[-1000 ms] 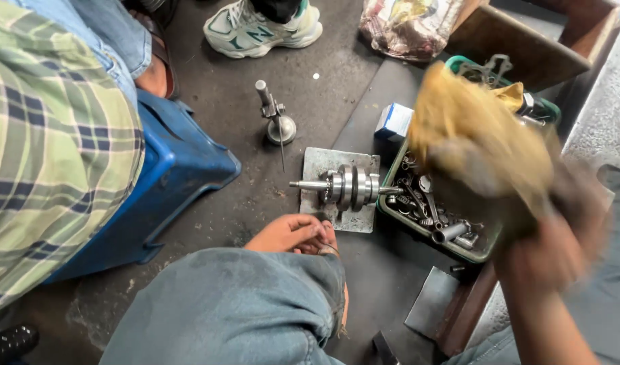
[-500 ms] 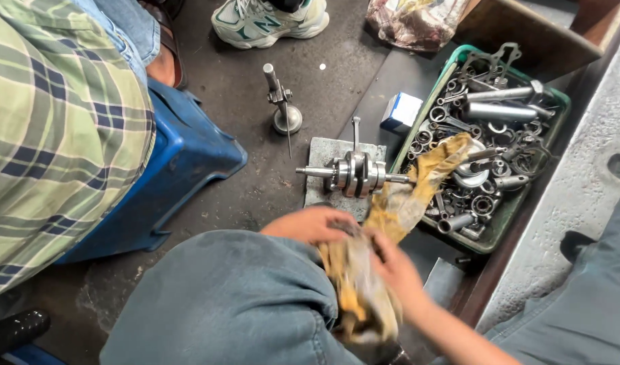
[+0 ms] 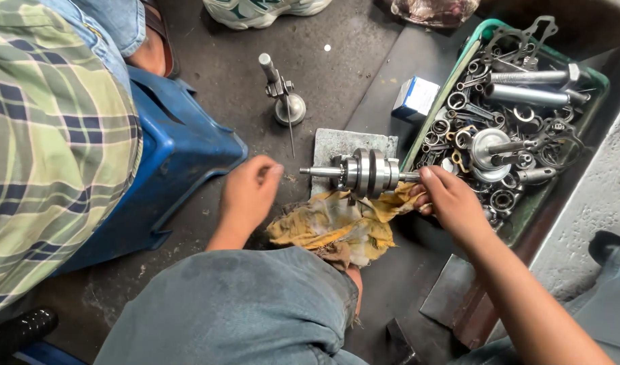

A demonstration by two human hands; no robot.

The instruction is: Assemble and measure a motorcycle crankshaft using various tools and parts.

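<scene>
Crankshaft (image 3: 370,172), steel, twin webs with a stub shaft at each end, lying crosswise at centre frame on a small grey slab (image 3: 337,143) set on the dark floor. Right hand (image 3: 445,203), reaching in from the lower right, has its fingers curled around the right-hand stub shaft and a corner of the yellow rag (image 3: 337,226); the wrist is bent down, the forearm running off to the lower right corner. The rag lies crumpled just below the crankshaft, touching it and spreading onto the knee in grey trousers (image 3: 242,311). Left hand (image 3: 249,196), just left of the crankshaft's free end and apart from it, is loosely curled, knuckles up, holding nothing that can be seen. For a sound grip, judged from this view: keep the shaft level on the slab, hold by the journal through the cloth, and steady the free end with the other hand. Right of the slab, green tray (image 3: 560,57) of bearings, shafts and rings; above it, small blue-and-white box (image 3: 416,98). Upper centre, metal stand with a needle (image 3: 283,94). Left, blue stool (image 3: 175,169) and a person in a plaid shirt (image 3: 46,149).
</scene>
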